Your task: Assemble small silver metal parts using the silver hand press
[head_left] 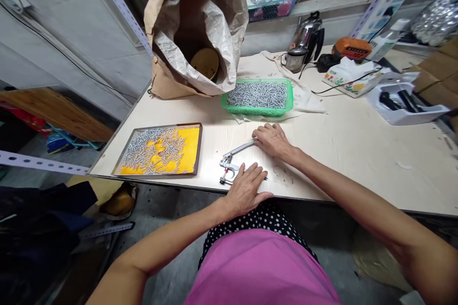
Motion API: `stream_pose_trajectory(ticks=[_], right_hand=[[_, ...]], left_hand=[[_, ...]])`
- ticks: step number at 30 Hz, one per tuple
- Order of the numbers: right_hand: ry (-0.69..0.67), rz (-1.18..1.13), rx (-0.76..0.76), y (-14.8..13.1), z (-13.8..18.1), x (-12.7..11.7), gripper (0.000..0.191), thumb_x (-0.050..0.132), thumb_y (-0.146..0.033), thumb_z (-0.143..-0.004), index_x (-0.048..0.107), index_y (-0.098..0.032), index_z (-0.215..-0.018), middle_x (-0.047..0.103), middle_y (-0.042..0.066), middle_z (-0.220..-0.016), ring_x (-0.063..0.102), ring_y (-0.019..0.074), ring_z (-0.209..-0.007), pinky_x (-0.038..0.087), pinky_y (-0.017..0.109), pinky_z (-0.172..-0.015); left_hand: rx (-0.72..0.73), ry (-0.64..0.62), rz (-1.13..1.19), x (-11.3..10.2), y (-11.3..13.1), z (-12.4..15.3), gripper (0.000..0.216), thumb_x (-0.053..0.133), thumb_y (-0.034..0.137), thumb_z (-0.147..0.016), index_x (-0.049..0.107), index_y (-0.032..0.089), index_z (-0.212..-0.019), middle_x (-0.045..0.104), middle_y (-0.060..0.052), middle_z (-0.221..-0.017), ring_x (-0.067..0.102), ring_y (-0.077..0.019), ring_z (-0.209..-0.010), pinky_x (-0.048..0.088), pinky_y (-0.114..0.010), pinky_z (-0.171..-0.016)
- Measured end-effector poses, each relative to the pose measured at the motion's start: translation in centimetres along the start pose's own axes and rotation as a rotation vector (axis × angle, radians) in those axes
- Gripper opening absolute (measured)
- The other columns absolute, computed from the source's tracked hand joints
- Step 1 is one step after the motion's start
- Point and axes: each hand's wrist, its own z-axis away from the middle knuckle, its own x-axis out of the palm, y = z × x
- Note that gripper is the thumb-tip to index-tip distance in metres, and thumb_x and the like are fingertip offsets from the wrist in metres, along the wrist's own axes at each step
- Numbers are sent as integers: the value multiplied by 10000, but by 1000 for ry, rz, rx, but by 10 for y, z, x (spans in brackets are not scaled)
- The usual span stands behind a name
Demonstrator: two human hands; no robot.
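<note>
Hand-held snap pliers [232, 167] with a grey metal body lie on the table near its front edge, their jaw end toward the left. My left hand [246, 188] lies flat across the lower handle, fingers stretched out and a little apart, covering most of that handle. With bent fingers, my right hand [272, 140] grips the end of the raised upper handle. To the left is a shallow tray [198, 152] with a yellow bottom, holding many short silver metal pins [153, 150]. More such metal pieces [259, 94] fill a green plastic basket [289, 100] behind my hands.
A large paper sack [161, 76] stands open at the back left, a round brown thing inside. At the back right are a metal kettle [304, 33], a metal cup [295, 59], an orange battery pack [351, 48], a tissue pack [348, 76] and a white tray [404, 116].
</note>
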Motion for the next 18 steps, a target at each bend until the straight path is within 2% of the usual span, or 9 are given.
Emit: stream_pose_trajectory(ticks=[3,6,8,11,14,16,18], right_hand=[[-28,-25,-227,-38,-2,-11,203,606,-256,-903,685,-236,-1090,643,87,-1072,483,233,-963,264,337,-746],[-134,-66,-522,-80,-1,-13,112,629,-269,-890,721,-251,-952,615,74,-991,465,224,-951,279,327,-716],[-203,-33,-611,-100,-2,-7,74,645,-235,-870,715,-217,-853,598,81,-965,465,224,-954,300,331,-725],[-219,-12,-646,-116,-8,9,90,619,-176,-867,684,-183,-805,591,85,-948,488,212,-938,336,336,-760],[-181,-50,-598,-123,-18,23,110,569,-120,-870,663,-172,-848,608,74,-921,527,195,-886,376,339,-803],[-112,-139,-526,-125,-25,24,124,543,-116,-874,650,-173,-898,628,61,-907,555,184,-839,408,332,-802],[31,-294,-460,-118,-32,13,150,494,-148,-910,635,-178,-952,647,55,-909,580,175,-817,440,313,-776]], left_hand=[[2,3,48,4,-3,0,593,489,533,-931,457,149,-1381,497,-164,-1436,340,-307,-1419,220,-542,-1179],[-18,-18,109,11,-5,3,620,499,490,-935,418,118,-1424,482,-176,-1445,385,-312,-1386,295,-482,-1155],[-28,-23,143,16,-7,5,652,501,477,-934,371,121,-1464,467,-167,-1462,396,-322,-1376,308,-474,-1148],[-19,-23,159,20,-9,7,705,488,498,-935,300,135,-1509,462,-154,-1471,391,-336,-1375,300,-481,-1148],[-4,0,114,22,-9,2,705,449,508,-951,284,120,-1516,457,-164,-1471,378,-345,-1377,312,-484,-1134],[20,26,69,20,-7,-2,651,450,479,-959,344,115,-1488,484,-165,-1443,397,-342,-1360,343,-479,-1108],[70,51,43,12,-7,-4,548,477,455,-955,475,136,-1400,558,-147,-1361,461,-317,-1302,396,-446,-1060]])
